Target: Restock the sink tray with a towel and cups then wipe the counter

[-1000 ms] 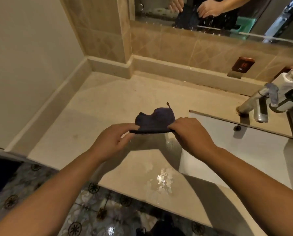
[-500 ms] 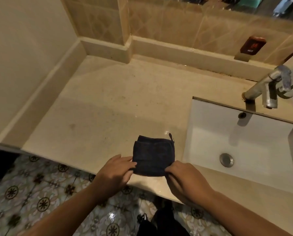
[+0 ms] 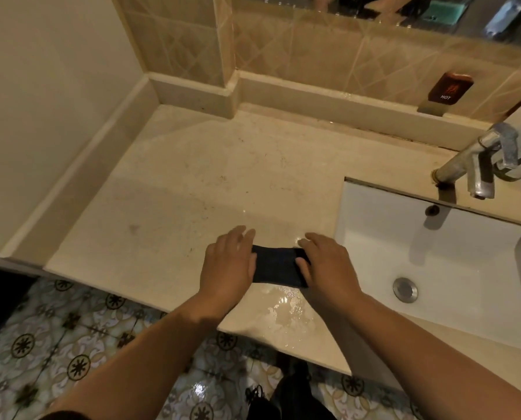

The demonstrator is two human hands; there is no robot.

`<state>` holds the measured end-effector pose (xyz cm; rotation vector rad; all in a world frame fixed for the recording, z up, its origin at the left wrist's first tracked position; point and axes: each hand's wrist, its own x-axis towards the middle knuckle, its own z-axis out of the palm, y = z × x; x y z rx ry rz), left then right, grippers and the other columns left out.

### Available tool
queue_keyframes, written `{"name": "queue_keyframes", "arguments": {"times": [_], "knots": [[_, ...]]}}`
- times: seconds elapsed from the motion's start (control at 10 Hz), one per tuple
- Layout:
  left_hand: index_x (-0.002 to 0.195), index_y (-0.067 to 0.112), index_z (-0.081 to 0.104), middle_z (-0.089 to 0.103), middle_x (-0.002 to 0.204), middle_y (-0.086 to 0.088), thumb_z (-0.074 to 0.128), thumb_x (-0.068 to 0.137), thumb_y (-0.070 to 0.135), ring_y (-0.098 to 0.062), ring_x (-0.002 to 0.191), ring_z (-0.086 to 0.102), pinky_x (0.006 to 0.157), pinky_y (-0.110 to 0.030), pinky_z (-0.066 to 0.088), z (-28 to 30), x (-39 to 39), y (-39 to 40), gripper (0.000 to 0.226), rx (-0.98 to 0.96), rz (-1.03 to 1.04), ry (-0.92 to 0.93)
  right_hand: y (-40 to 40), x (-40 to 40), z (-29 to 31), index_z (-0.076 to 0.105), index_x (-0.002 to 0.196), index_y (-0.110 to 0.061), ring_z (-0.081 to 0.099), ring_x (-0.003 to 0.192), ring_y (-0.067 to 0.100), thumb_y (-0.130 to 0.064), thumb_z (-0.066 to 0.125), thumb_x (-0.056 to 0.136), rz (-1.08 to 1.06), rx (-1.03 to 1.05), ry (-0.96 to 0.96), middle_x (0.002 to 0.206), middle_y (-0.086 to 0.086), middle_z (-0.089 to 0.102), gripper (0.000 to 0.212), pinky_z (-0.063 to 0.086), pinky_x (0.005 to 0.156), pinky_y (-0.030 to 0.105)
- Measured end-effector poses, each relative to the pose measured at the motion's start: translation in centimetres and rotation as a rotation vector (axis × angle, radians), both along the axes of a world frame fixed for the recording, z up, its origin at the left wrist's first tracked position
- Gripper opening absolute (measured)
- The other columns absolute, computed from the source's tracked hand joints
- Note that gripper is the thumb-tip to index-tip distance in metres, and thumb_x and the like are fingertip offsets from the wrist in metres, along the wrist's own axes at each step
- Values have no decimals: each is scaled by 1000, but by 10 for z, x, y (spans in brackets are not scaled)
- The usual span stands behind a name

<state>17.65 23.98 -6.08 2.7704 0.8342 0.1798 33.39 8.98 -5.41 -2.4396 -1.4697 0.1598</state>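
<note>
A small dark folded cloth (image 3: 278, 266) lies flat on the beige stone counter (image 3: 192, 192), near its front edge and just left of the sink. My left hand (image 3: 227, 265) rests palm down on the cloth's left end. My right hand (image 3: 325, 265) presses on its right end, thumb on the fabric. Both hands hold the cloth against the counter, and only its middle strip shows between them. A patch of water (image 3: 286, 307) glistens on the counter just in front of the cloth. No tray or cups are in view.
The white rectangular sink (image 3: 450, 253) with a metal drain (image 3: 405, 290) sits to the right, under a chrome faucet (image 3: 477, 159). A tiled backsplash with a brown HOT sign (image 3: 448, 87) runs behind. A wall bounds the counter's left side. Patterned floor tiles (image 3: 56, 344) lie below the front edge.
The cloth went from being held up in the air to lying on the counter. Both hands have shifted from its near corners onto its two ends, and it now looks narrower.
</note>
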Motion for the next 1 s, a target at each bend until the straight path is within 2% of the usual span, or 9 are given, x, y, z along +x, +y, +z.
{"name": "queue_keyframes", "arguments": {"times": [0.1,0.2,0.4,0.5,0.6,0.8,0.9,1.0], "knots": [[153,15,28,27,162,-9,38,100,47,-32,148,24,115,-56,24,-13,-6,-10,62,63,-279,184,-9,-17,-7,41,142,-11,38,134,34,-42,43,97,211,-139,-5,148,12,42,55,33,108,51],[158,17,3,-2,166,-3,11,98,61,-26,152,-6,119,-56,-3,-25,-12,-2,74,23,-362,361,-14,-24,-19,15,154,-11,5,149,31,-57,27,99,233,-323,14,162,11,11,73,6,118,54],[157,17,-6,-15,162,0,11,99,59,-24,151,-13,116,-49,-17,-24,-25,7,73,61,-444,398,-24,-41,-21,0,154,-13,-8,149,29,-68,14,93,258,-384,-28,162,11,-4,84,-10,117,54],[156,18,-10,-18,162,0,10,99,58,-22,150,-18,116,-49,-19,-21,-27,5,73,52,-449,427,-24,-44,-19,-3,154,-15,-12,148,28,-67,12,93,243,-397,-24,162,9,-8,82,-12,116,55],[157,17,-7,-14,164,-1,13,100,56,-22,151,-15,118,-50,-15,-15,-27,3,72,43,-441,444,-25,-42,-16,-2,154,-15,-10,149,27,-65,13,95,250,-414,-46,163,8,-7,80,-9,117,55],[157,17,-3,-9,166,-4,17,99,55,-20,152,-11,120,-51,-9,5,-27,1,73,-40,-423,522,-21,-41,-5,2,155,-19,-4,149,24,-69,10,91,213,-420,34,164,4,-2,82,-6,118,53],[157,13,2,-4,166,-9,25,99,54,-25,152,-2,119,-55,0,27,-27,3,75,-71,-450,644,-8,-32,17,28,149,-16,25,141,29,-71,19,88,238,-504,70,156,10,29,83,18,111,53],[155,12,21,20,164,-11,35,96,57,-30,146,27,116,-52,22,54,-20,12,76,-195,-471,771,11,-14,47,56,122,-20,53,108,28,-68,37,87,209,-610,199,121,5,59,62,38,86,41]]}}
